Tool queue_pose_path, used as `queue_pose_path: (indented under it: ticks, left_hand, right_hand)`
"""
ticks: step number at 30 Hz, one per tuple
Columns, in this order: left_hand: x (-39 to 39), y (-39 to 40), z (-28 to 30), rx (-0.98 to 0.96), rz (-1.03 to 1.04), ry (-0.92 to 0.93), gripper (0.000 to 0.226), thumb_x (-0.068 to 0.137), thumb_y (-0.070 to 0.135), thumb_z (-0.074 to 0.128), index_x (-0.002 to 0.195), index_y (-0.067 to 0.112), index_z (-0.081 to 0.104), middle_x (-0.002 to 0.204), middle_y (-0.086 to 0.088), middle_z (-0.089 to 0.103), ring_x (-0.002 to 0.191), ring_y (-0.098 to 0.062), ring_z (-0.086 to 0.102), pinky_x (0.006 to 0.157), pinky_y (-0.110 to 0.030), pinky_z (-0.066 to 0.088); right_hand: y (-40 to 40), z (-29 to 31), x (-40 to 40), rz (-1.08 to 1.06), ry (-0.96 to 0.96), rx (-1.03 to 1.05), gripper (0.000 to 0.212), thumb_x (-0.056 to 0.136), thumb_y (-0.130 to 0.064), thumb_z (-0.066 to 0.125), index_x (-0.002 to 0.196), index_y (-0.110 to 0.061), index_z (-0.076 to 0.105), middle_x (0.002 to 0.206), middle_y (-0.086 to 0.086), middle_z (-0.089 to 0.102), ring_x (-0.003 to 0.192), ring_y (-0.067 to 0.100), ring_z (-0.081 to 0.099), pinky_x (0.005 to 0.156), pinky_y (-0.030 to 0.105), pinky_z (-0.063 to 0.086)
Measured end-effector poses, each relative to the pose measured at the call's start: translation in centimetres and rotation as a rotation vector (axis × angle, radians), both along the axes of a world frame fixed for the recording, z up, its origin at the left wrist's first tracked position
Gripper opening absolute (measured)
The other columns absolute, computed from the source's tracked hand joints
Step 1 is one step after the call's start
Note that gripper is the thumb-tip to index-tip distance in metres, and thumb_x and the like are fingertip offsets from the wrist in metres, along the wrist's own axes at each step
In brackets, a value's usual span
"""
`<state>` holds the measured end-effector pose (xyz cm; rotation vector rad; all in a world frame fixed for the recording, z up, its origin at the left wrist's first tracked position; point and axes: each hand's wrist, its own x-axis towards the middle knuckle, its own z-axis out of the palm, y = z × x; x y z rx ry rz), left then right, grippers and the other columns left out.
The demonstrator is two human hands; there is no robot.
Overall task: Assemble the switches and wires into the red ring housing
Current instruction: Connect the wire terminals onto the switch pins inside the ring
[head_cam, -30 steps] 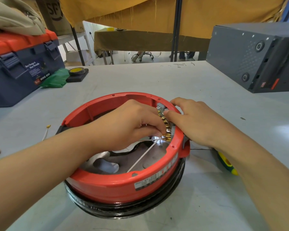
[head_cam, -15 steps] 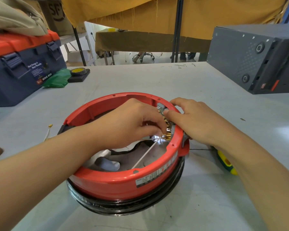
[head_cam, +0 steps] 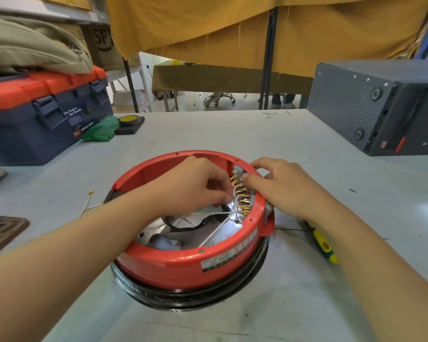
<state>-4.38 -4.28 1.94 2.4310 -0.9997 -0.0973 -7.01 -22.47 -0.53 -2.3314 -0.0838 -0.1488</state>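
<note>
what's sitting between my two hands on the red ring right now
In the head view, a row of brass terminals on the red ring housing inner wall lies between the left hand and right hand.

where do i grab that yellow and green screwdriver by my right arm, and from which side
Take the screwdriver by its thick yellow and green handle, coming from the right, the open table side. It lies flat beside the red ring housing, its far end hidden under the right forearm.

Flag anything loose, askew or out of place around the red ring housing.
One loose white wire with a gold terminal lies on the table left of the red ring housing, outside it and not connected. A yellow-green screwdriver lies partly under the right forearm. Nothing looks spilled or damaged.
</note>
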Motion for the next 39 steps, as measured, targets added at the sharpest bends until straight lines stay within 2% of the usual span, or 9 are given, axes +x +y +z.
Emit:
queue_pose_path:
  ticks: [5, 12, 18, 24, 28, 32, 34, 36, 39]
  left_hand:
    - [0.0, -0.1, -0.2, 0.008, 0.002, -0.062, 0.010, 0.085, 0.020, 0.066, 0.081, 0.016, 0.074, 0.073, 0.003, 0.071, 0.065, -0.004, 0.059, 0.058, -0.012, 0.042]
    - [0.4, -0.4, -0.6, -0.091, 0.061, 0.066, 0.013, 0.085, 0.019, 0.066, 0.077, 0.015, 0.074, 0.062, 0.002, 0.069, 0.053, 0.003, 0.058, 0.051, -0.006, 0.039]
    - [0.7, -0.3, -0.5, -0.075, 0.060, 0.080, 0.012, 0.086, 0.022, 0.066, 0.079, 0.016, 0.075, 0.068, 0.002, 0.071, 0.059, -0.003, 0.062, 0.057, -0.014, 0.046]
    - [0.9, 0.9, 0.9, -0.095, 0.088, 0.003, 0.007, 0.084, 0.024, 0.067, 0.079, 0.027, 0.071, 0.072, 0.007, 0.070, 0.068, -0.005, 0.063, 0.065, -0.019, 0.049]
    - [1.3, 3.4, 2.2, -0.166, 0.158, -0.024, 0.007, 0.083, 0.022, 0.068, 0.084, 0.028, 0.072, 0.080, 0.013, 0.071, 0.076, 0.000, 0.064, 0.073, -0.013, 0.049]
    - [1.7, 7.1, 2.1, -0.319, 0.329, -0.017, 0.009, 0.084, 0.025, 0.067, 0.089, 0.032, 0.070, 0.092, 0.015, 0.070, 0.084, -0.002, 0.066, 0.079, -0.020, 0.049]
    - [1.8, 8.7, 1.4, -0.371, 0.397, 0.037, 0.014, 0.086, 0.023, 0.065, 0.094, 0.034, 0.069, 0.099, 0.017, 0.068, 0.087, 0.003, 0.064, 0.076, -0.015, 0.046]
    - [1.8, 10.3, 0.6, -0.381, 0.437, 0.076, 0.018, 0.090, 0.021, 0.060, 0.098, 0.035, 0.068, 0.101, 0.018, 0.068, 0.093, 0.008, 0.061, 0.078, -0.011, 0.041]
    - [1.9, 12.4, -0.2, -0.441, 0.506, 0.111, 0.022, 0.094, 0.013, 0.052, 0.098, 0.029, 0.068, 0.101, 0.012, 0.070, 0.098, 0.000, 0.062, 0.089, -0.021, 0.043]
  right_hand:
    - [0.1, 0.1, -0.1, -0.011, 0.006, -0.006, 0.020, 0.090, -0.041, 0.051, 0.106, -0.031, 0.058, 0.068, -0.005, 0.069, 0.063, 0.001, 0.064, 0.062, 0.017, 0.048]
    - [0.3, 0.1, -0.2, -0.025, -0.007, -0.032, 0.028, 0.089, -0.042, 0.050, 0.109, -0.025, 0.061, 0.078, -0.002, 0.068, 0.078, 0.017, 0.066, 0.080, 0.040, 0.054]
    - [0.1, 0.0, -0.2, -0.021, -0.035, -0.012, 0.010, 0.089, -0.039, 0.053, 0.097, -0.035, 0.058, 0.064, -0.008, 0.066, 0.065, 0.005, 0.064, 0.064, 0.020, 0.050]
    - [0.1, 0.0, 0.0, -0.024, -0.066, -0.029, 0.023, 0.089, -0.036, 0.055, 0.105, -0.024, 0.066, 0.076, -0.014, 0.058, 0.067, 0.000, 0.056, 0.057, 0.007, 0.042]
    - [0.0, 0.0, 0.0, 0.043, 0.085, 0.244, 0.026, 0.092, -0.022, 0.052, 0.116, -0.024, 0.059, 0.099, -0.003, 0.068, 0.083, 0.014, 0.067, 0.082, 0.035, 0.054]
    - [0.2, 0.1, -0.3, 0.091, 0.135, 0.389, 0.037, 0.092, -0.009, 0.047, 0.122, -0.028, 0.056, 0.104, 0.004, 0.069, 0.092, 0.029, 0.067, 0.085, 0.040, 0.054]
    - [0.3, 0.2, -0.3, 0.075, 0.143, 0.434, 0.038, 0.089, -0.004, 0.047, 0.115, -0.028, 0.060, 0.103, 0.012, 0.069, 0.090, 0.037, 0.066, 0.082, 0.043, 0.054]
    - [0.3, 0.2, -0.3, 0.061, 0.157, 0.475, 0.038, 0.086, -0.001, 0.048, 0.110, -0.027, 0.063, 0.102, 0.012, 0.069, 0.080, 0.032, 0.067, 0.075, 0.040, 0.056]
    - [0.5, 0.2, -0.1, 0.054, 0.170, 0.528, 0.040, 0.082, 0.003, 0.047, 0.104, -0.024, 0.067, 0.094, 0.008, 0.072, 0.075, 0.022, 0.066, 0.073, 0.036, 0.055]
